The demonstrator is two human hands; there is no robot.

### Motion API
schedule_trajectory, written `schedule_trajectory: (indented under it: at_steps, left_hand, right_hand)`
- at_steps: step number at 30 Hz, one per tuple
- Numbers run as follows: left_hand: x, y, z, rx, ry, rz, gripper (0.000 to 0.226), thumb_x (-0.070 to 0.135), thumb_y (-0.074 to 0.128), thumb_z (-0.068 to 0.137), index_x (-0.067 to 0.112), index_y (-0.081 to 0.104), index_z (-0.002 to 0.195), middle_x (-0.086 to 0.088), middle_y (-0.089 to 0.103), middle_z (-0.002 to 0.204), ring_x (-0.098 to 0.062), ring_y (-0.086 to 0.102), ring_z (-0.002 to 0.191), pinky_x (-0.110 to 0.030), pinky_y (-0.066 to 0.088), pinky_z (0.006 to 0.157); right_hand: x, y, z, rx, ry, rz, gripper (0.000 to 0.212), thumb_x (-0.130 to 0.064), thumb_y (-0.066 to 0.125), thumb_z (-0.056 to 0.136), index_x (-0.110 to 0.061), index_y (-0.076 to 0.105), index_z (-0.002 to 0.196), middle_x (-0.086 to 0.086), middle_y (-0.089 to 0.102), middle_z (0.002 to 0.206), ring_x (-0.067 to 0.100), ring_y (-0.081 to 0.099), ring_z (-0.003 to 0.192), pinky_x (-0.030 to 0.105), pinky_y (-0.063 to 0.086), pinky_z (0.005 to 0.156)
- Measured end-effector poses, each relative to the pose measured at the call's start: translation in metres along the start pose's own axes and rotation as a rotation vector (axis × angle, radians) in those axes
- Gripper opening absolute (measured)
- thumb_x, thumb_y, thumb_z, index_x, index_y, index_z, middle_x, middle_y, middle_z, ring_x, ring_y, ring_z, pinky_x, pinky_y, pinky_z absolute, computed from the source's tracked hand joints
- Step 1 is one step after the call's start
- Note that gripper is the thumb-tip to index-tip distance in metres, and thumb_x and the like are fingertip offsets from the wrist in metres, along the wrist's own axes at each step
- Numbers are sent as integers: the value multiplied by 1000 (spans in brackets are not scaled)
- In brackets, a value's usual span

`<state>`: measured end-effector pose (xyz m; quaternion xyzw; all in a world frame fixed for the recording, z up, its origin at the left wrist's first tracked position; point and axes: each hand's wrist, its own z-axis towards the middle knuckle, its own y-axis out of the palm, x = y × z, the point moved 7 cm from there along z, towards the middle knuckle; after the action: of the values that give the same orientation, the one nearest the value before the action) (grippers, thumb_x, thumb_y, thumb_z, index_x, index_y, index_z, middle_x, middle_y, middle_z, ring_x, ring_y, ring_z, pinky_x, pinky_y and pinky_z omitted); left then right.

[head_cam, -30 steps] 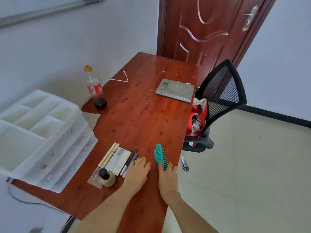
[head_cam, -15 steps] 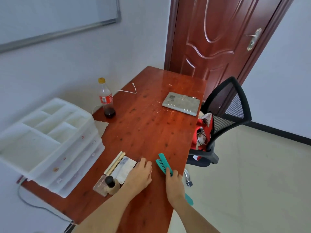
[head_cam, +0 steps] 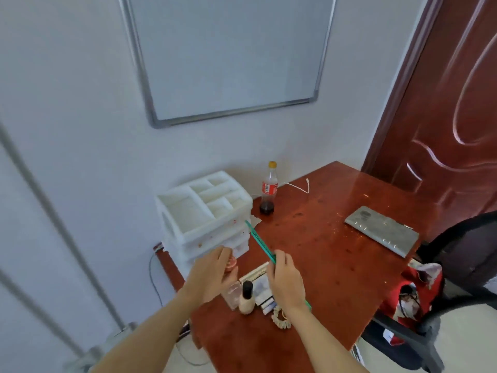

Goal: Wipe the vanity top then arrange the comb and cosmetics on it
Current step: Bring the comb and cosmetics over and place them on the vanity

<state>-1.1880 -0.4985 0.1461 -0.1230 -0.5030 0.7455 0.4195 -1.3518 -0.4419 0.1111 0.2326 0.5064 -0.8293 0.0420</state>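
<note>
Teal comb: the comb (head_cam: 260, 243) is up off the worktop, slanting from near the white drawer organizer (head_cam: 204, 208) back toward the wrist, seen edge-on so the teeth don't really show
Right grip: right hand (head_cam: 285, 281) has its fingers curled round the comb about mid-length, a firm hold as far as I can tell
Left grip: left hand (head_cam: 209, 277) is pinching a small round pinkish thing (head_cam: 230, 262), maybe a little compact or pot, too blurry to say for sure; it's lifted just beside the organizer's lower drawers
Cosmetics pile: nail polish bottle (head_cam: 247, 298) with a black cap stands upright near the front edge, a clear case (head_cam: 233, 293) touches it on the left, a flat palette (head_cam: 259, 288) and a couple of stick-type items sit right behind, and a coiled hair tie (head_cam: 279, 319) lies just in front
Worktop: reddish wood worktop (head_cam: 309, 251) looks glossy but has specks scattered toward the far end, near the grey notebook (head_cam: 382, 230) and cola bottle (head_cam: 269, 188)
Progress: no cloth in sight anywhere, so I can't tell if wiping got done; the specks make me doubt it. Arranging looks underway, with two items in hand and the rest bunched together
Left to do: I'd guess place the comb and the pink thing, then sort the pile
</note>
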Motion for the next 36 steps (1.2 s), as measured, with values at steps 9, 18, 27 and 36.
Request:
schedule_trajectory:
  at_steps: [9, 18, 27, 36]
  left_hand:
    - [-121, -172, -155, 221, -364, 244, 18, 40, 43, 77, 23, 41, 81, 8, 53, 69, -13, 50, 52, -18, 30, 38]
    - [-193, -330, -451, 145, -936, 479, 29, 41, 44, 89, 19, 51, 107, 5, 57, 99, -10, 51, 76, -23, 48, 65]
    - [-179, -434, -698, 272, -1328, 693, 39, 48, 37, 79, 17, 56, 92, 3, 61, 85, -15, 59, 70, -25, 45, 46]
    - [-210, -497, -826, 340, -1604, 793, 33, 46, 43, 84, 17, 52, 97, 2, 58, 91, -19, 59, 76, -30, 48, 56]
  right_hand:
    - [-261, 17, -22, 24, -455, 310, 18, -17, 47, 90, -5, 52, 103, 9, 64, 74, 28, 61, 55, 33, 48, 43]
    - [-534, 94, -224, -282, -803, 527, 22, -29, 42, 97, -10, 51, 104, -5, 53, 73, 6, 38, 40, 10, 27, 38]
    - [-726, 130, -435, -530, -1212, 648, 25, -30, 37, 95, -10, 53, 98, 4, 66, 80, 15, 59, 53, 16, 33, 37]
    - [-872, 177, -560, -692, -1537, 569, 28, -35, 32, 100, -13, 49, 105, 2, 66, 89, 14, 64, 65, 10, 28, 44]
